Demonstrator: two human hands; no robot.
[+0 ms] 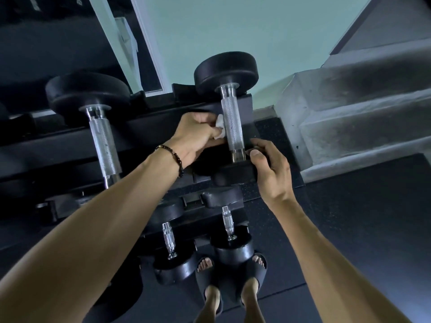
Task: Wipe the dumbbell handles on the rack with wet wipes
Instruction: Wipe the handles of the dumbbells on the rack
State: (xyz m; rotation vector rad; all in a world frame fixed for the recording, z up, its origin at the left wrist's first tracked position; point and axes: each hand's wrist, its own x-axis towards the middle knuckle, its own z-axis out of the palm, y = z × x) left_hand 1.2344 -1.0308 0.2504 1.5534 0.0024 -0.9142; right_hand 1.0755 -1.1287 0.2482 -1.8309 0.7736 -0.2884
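On the rack's (149, 134) top right, the left hand (198, 134) pinches a wipe (220, 127) against a dumbbell handle (232, 127); the right hand (268, 169) grips its near head (233, 170). A slack grip could let it roll.

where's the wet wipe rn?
Head view, centre: the wet wipe is pinched in the left hand, pressed against the left side of the right-hand top-row dumbbell handle.

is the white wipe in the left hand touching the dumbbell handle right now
Touching. The head view shows the left hand pressing the white wipe against the side of the knurled dumbbell handle, no gap visible.
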